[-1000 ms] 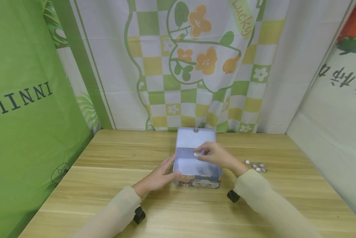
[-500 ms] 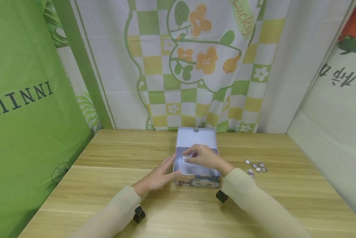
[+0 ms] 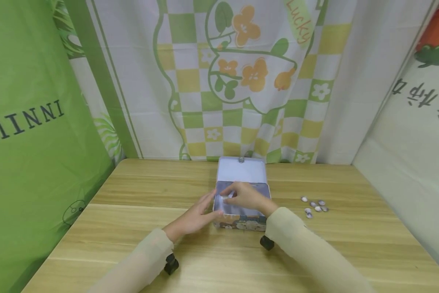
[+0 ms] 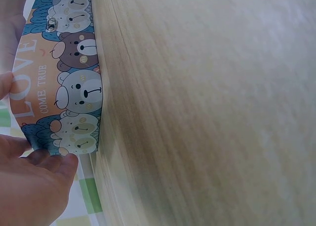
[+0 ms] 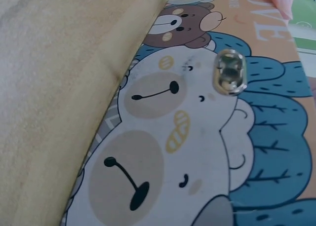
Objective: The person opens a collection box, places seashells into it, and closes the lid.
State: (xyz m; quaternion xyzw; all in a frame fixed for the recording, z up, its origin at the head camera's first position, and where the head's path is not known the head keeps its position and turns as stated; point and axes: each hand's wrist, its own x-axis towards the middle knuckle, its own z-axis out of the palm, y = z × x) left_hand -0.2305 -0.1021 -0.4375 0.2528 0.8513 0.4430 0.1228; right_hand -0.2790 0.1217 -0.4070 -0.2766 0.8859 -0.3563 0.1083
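A printed tin box (image 3: 241, 225) with bears on its front stands on the table with its lid (image 3: 242, 169) raised at the back. My left hand (image 3: 194, 215) rests against its left side, fingers fairly straight, thumb at the front rim. In the left wrist view the left hand (image 4: 37, 186) sits at the end of the box. My right hand (image 3: 246, 198) reaches over the inside of the box, thumb and fingertips pinching a small white shell (image 3: 225, 198) near the left wall. The right wrist view shows mainly the box front and metal clasp (image 5: 230, 72). Part of the interior is hidden by the right hand.
Several small white-and-purple shells (image 3: 317, 208) lie loose on the wooden table (image 3: 161, 179), right of the box. A patterned curtain (image 3: 194, 97) hangs behind the table. Green cloth (image 3: 29, 171) borders the left side and pale cloth (image 3: 421, 179) the right.
My right hand has moved left and lower into the box with the white shell. Two shells at the right, hidden by the forearm at first, now show. The left hand has stayed in place.
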